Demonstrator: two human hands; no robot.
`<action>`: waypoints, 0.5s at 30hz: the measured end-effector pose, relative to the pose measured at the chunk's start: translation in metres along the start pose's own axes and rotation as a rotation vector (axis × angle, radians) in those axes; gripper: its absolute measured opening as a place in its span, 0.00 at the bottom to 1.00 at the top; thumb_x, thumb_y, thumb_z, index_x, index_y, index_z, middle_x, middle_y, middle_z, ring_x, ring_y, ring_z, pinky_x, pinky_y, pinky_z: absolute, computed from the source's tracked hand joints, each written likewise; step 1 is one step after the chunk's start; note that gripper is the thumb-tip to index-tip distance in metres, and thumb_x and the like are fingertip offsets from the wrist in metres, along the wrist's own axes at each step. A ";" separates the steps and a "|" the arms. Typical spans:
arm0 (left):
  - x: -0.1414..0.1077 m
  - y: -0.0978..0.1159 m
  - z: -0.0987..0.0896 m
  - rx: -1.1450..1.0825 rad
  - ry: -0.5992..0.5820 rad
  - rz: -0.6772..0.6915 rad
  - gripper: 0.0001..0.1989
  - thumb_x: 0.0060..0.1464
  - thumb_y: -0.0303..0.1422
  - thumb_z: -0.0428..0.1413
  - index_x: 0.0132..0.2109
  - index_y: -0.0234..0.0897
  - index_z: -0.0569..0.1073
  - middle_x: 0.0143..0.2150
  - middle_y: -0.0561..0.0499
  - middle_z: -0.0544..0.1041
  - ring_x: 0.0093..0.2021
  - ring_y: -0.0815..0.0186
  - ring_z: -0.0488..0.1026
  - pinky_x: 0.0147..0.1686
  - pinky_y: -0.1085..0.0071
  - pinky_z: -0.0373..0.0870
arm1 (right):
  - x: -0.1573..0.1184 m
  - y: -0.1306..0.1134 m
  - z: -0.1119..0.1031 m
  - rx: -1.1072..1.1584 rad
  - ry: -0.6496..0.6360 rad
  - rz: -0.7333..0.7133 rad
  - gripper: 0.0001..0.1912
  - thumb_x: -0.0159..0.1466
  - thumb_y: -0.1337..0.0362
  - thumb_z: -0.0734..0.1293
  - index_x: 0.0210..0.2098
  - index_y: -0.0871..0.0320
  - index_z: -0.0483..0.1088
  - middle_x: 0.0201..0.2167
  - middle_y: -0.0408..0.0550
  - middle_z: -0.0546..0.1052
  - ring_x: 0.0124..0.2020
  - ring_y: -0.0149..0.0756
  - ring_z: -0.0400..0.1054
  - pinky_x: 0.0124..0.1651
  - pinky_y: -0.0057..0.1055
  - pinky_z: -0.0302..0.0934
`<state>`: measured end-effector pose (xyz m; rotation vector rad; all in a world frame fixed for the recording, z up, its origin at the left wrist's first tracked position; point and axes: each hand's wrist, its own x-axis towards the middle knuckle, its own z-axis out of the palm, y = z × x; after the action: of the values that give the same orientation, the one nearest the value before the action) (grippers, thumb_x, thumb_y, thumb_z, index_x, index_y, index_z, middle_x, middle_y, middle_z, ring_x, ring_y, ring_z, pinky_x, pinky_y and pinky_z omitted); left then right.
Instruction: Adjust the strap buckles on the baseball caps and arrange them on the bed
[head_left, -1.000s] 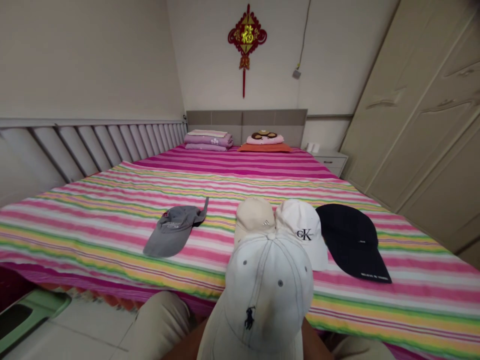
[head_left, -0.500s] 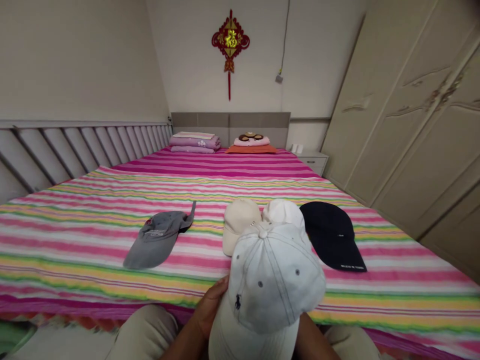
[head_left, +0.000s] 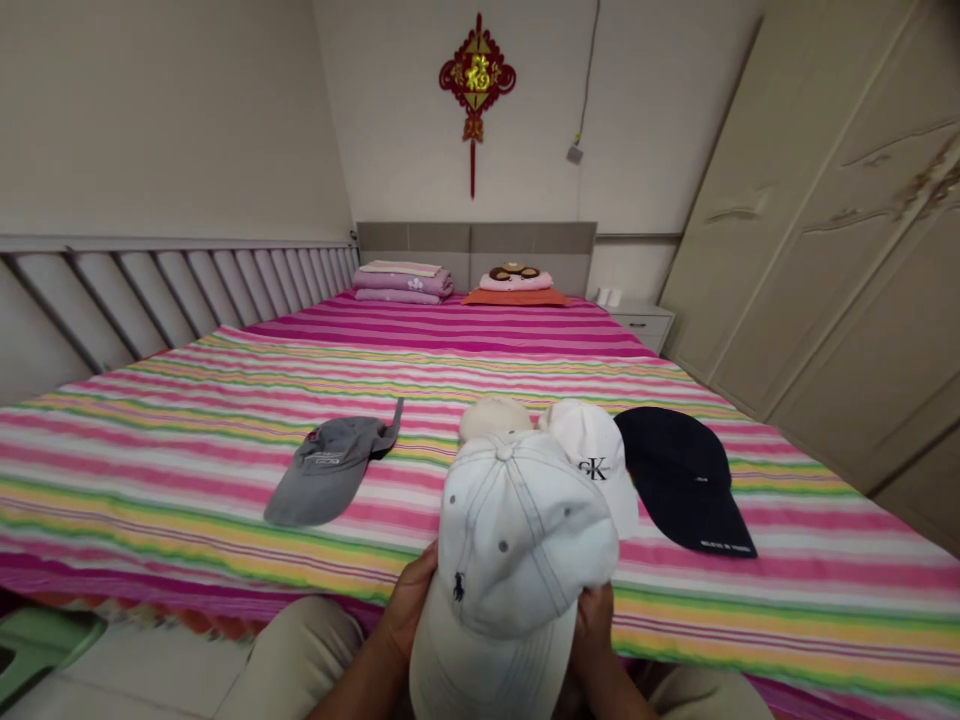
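A pale blue-grey cap (head_left: pixel 525 530) with a small dark emblem is held up over the bed's near edge, brim toward me. My left hand (head_left: pixel 411 600) grips its left side, and my right hand (head_left: pixel 595 625) grips its right side; the cap hides part of the fingers of both. Behind it lie a cream cap (head_left: pixel 491 415), mostly covered from view, and a white cap (head_left: pixel 592 450) with black letters. A black cap (head_left: pixel 686 480) lies to the right of the white one. Off to the left rests a grey cap (head_left: pixel 330 470) with its strap sticking up.
The caps lie on a striped sheet (head_left: pixel 187 440) over the bed. Folded bedding (head_left: pixel 401 283) and a pillow stack (head_left: pixel 516 290) sit by the headboard. A railing (head_left: pixel 172 290) runs along the left, a wardrobe (head_left: pixel 810 220) stands right, and a green stool (head_left: pixel 45 640) is at lower left.
The held cap has shifted slightly left relative to the bed, uncovering the white cap's letters and hiding more of the cream cap. More of my right hand shows. The view has turned slightly left.
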<state>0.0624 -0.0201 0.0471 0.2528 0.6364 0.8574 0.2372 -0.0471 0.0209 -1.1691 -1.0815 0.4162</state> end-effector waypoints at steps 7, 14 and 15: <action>0.004 -0.002 -0.008 -0.075 -0.106 -0.077 0.18 0.48 0.35 0.52 0.44 0.29 0.73 0.33 0.42 0.78 0.39 0.52 0.74 0.46 0.57 0.63 | 0.002 -0.023 -0.013 0.372 -0.089 0.458 0.05 0.47 0.66 0.65 0.25 0.58 0.72 0.23 0.47 0.77 0.28 0.43 0.70 0.32 0.35 0.63; 0.009 -0.006 -0.021 -0.146 -0.327 0.042 0.12 0.48 0.27 0.51 0.40 0.31 0.75 0.35 0.45 0.78 0.45 0.56 0.71 0.52 0.58 0.57 | 0.023 -0.056 -0.008 1.042 -0.334 0.771 0.17 0.52 0.57 0.67 0.41 0.54 0.71 0.41 0.48 0.76 0.42 0.42 0.69 0.50 0.40 0.57; 0.008 -0.004 -0.022 -0.141 -0.362 0.067 0.12 0.47 0.26 0.52 0.39 0.32 0.76 0.36 0.46 0.79 0.45 0.56 0.71 0.53 0.58 0.57 | 0.025 -0.056 -0.007 1.045 -0.340 0.795 0.15 0.52 0.59 0.68 0.40 0.53 0.71 0.39 0.47 0.77 0.40 0.40 0.70 0.49 0.39 0.58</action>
<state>0.0555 -0.0176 0.0244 0.2946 0.2298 0.8894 0.2408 -0.0536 0.0822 -0.5129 -0.4589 1.6193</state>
